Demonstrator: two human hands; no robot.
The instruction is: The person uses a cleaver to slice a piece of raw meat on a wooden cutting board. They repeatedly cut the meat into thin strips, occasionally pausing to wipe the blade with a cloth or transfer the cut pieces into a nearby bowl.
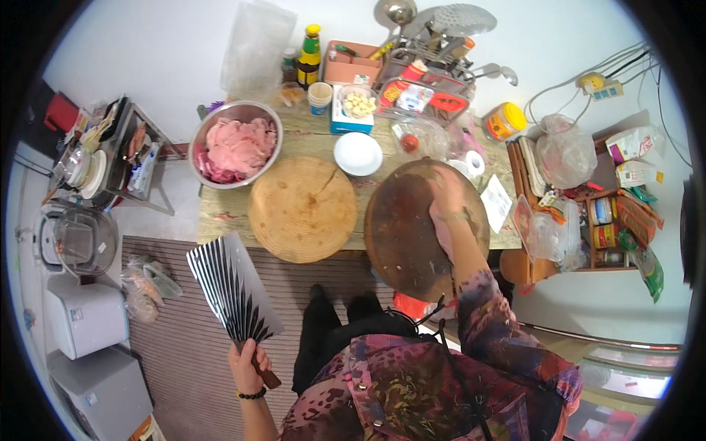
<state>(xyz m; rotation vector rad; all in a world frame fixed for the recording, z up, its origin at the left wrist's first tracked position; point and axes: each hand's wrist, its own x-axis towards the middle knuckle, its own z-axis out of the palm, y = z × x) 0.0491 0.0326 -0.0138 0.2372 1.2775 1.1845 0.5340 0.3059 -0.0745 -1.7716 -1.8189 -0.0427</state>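
My left hand (249, 364) grips the wooden handle of a wide cleaver (237, 286), its blade pointing up and away above the floor. At the right, my right hand (448, 190) lies over the dark round chopping board (402, 220); a pale pink strip of meat (443, 234) shows beside its wrist. Whether the fingers hold the strip cannot be seen. A lighter round wooden board (303, 209) is left of the dark one. Beyond it, at the table's left, stands a steel bowl (194, 165) heaped with raw sliced meat (241, 144).
White plates (358, 154), paper cups (319, 98), a tub of peeled garlic (358, 103), a sauce bottle (309, 55) and a utensil rack (422, 99) stand along the wooden table's (220, 220) back. A yellow-lidded jar (504, 121) and a shelf unit (598, 220) are at right.
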